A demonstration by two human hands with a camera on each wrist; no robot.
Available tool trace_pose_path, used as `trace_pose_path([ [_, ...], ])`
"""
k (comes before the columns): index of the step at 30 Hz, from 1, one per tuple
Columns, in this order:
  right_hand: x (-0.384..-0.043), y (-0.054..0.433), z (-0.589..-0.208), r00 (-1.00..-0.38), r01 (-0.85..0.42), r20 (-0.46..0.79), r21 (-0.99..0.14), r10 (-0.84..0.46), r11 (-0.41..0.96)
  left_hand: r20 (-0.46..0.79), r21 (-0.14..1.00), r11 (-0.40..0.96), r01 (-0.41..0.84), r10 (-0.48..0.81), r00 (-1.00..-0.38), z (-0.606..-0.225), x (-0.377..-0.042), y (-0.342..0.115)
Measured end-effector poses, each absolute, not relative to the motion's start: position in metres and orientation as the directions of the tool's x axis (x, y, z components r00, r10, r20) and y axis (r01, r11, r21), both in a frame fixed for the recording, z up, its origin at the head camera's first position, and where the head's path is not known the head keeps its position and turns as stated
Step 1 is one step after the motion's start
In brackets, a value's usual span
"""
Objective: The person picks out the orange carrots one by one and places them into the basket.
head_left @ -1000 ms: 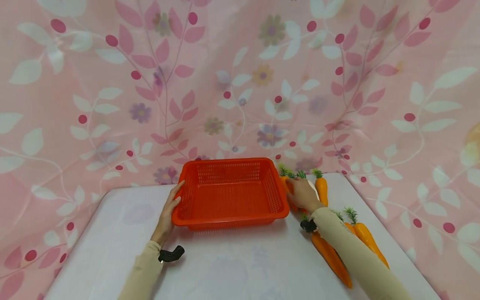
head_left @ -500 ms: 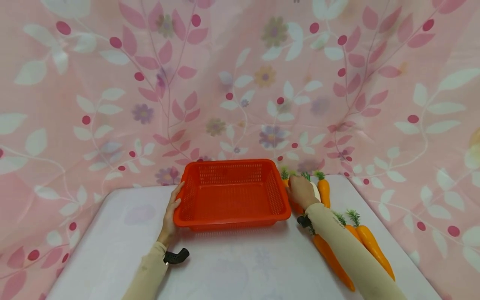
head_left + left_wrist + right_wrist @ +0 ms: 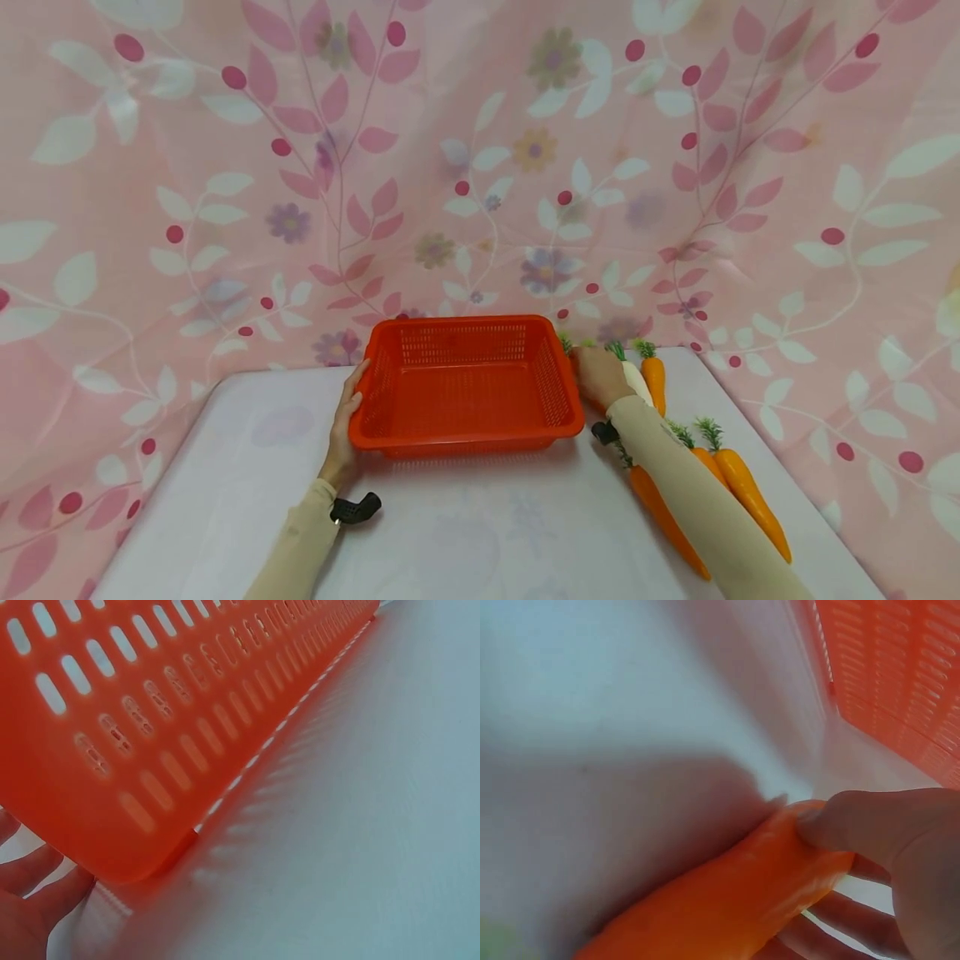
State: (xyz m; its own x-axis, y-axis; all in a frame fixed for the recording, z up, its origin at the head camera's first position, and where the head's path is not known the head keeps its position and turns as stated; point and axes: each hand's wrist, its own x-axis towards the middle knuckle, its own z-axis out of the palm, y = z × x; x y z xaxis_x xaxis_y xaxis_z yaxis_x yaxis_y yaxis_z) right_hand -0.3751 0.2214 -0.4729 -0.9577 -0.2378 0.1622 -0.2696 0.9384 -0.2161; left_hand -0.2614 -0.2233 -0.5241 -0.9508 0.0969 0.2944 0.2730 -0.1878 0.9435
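Observation:
A red perforated plastic basket (image 3: 465, 400) stands on the table in the head view. My left hand (image 3: 343, 425) lies along its left side, with fingertips (image 3: 71, 889) at the basket's outer edge in the left wrist view. To the right of the basket, my right hand (image 3: 603, 377) is turned back up. It grips an orange carrot (image 3: 727, 900), thumb (image 3: 832, 821) on top and fingers underneath, as the right wrist view shows. In the head view that carrot is mostly hidden by the hand. A white radish (image 3: 635, 379) lies just right of this hand.
Another carrot (image 3: 654, 385) with a green top lies beyond the radish. Nearer, a long carrot (image 3: 663, 517) lies partly under the right sleeve (image 3: 690, 492), and an orange carrot (image 3: 750, 496) lies right of it. A pink floral curtain (image 3: 480, 167) hangs behind the table (image 3: 450, 533).
My right hand has edged left toward the basket's side, its fingers now tucked out of sight, and more of the white radish shows. The left hand stays against the basket.

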Motion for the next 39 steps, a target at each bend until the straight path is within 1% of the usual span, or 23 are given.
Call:
trace_pose_path([
  [10,-0.38,0.216,-0.475,-0.96,-0.264,0.151,-0.228,-0.234,0.937,0.283,0.952,-0.147,0.27,0.076,-0.956,-0.523,-0.257,-0.222],
  [13,-0.383,0.215,-0.477,-0.953,-0.285,0.167,-0.196,-0.254,0.938,0.282,0.952,-0.145,0.27,0.069,-0.957,-0.523,-0.258,-0.221],
  [16,-0.386,0.215,-0.476,-0.954,-0.277,0.169,-0.182,-0.247,0.944,0.287,0.95,-0.148,0.276,0.058,-0.956,-0.523,-0.259,-0.221],
  [20,-0.39,0.215,-0.476,-0.963,-0.254,0.147,-0.193,-0.228,0.948,0.284,0.949,-0.152,0.275,0.045,-0.958,-0.524,-0.26,-0.22],
  [22,-0.391,0.215,-0.476,-0.961,-0.259,0.143,-0.181,-0.235,0.949,0.281,0.951,-0.148,0.272,0.045,-0.959,-0.525,-0.26,-0.22],
  [26,-0.392,0.215,-0.481,-0.955,-0.27,0.171,-0.17,-0.242,0.948,0.277,0.952,-0.145,0.268,0.041,-0.96,-0.528,-0.262,-0.222],
  [31,-0.389,0.217,-0.482,-0.94,-0.315,0.198,-0.196,-0.277,0.929,0.28,0.951,-0.145,0.272,0.039,-0.959,-0.531,-0.262,-0.222],
  [34,-0.389,0.221,-0.48,-0.932,-0.349,0.181,-0.225,-0.313,0.91,0.286,0.949,-0.151,0.277,0.043,-0.957,-0.532,-0.261,-0.222],
  [37,-0.391,0.227,-0.475,-0.928,-0.365,0.179,-0.281,-0.326,0.887,0.283,0.95,-0.151,0.274,0.044,-0.958,-0.531,-0.262,-0.222],
  [39,-0.392,0.232,-0.471,-0.935,-0.351,0.173,-0.341,-0.308,0.872,0.279,0.951,-0.151,0.269,0.046,-0.959,-0.53,-0.262,-0.222],
])
